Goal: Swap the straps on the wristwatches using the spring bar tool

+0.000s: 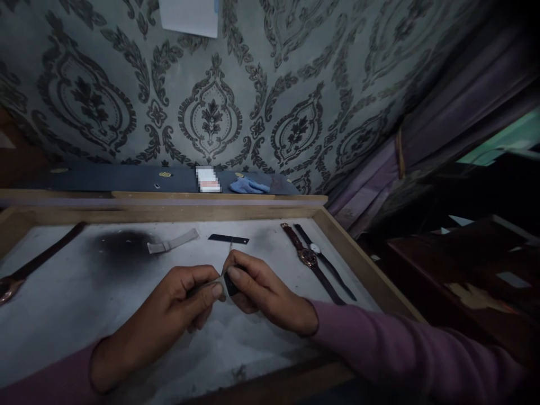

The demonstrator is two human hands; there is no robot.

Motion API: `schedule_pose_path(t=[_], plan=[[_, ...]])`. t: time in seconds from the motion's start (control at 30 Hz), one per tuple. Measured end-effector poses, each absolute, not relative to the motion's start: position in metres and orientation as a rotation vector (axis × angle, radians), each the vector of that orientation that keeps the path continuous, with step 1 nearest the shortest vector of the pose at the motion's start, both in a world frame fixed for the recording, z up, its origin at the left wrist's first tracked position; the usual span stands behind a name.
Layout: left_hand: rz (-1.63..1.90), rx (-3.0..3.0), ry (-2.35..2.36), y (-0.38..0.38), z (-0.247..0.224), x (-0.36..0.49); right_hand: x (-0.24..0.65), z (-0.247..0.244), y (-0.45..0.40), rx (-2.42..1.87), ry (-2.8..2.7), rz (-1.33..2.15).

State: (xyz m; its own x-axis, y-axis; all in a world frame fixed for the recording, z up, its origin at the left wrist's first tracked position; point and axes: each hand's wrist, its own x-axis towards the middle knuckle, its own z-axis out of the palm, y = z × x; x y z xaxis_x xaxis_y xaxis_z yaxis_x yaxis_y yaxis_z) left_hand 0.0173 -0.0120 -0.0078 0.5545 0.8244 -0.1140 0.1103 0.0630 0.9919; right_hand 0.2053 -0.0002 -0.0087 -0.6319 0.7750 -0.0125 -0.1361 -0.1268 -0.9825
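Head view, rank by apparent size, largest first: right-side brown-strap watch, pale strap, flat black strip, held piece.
1. Right-side brown-strap watch
2. Pale strap
3. Flat black strip
Unranked: held piece, partly hidden and nearer the camera.

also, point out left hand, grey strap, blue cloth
Left hand (179, 304): head view, near the thumb's base.
Grey strap (177, 241): head view, middle of its length.
Blue cloth (248, 185): head view, middle folds.
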Motion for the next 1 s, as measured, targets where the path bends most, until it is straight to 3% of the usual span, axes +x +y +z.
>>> schedule_pose_path(t=[0.73, 1.0], plan=[[0.591, 1.415, 0.805, 0.001, -0.011, 0.014, 0.209, -0.011, 0.012, -0.637, -1.097, 2.374], [0.573, 1.454, 0.84, 0.002, -0.01, 0.015, 0.208, -0.011, 0.01, -0.678, -1.236, 2.179]])
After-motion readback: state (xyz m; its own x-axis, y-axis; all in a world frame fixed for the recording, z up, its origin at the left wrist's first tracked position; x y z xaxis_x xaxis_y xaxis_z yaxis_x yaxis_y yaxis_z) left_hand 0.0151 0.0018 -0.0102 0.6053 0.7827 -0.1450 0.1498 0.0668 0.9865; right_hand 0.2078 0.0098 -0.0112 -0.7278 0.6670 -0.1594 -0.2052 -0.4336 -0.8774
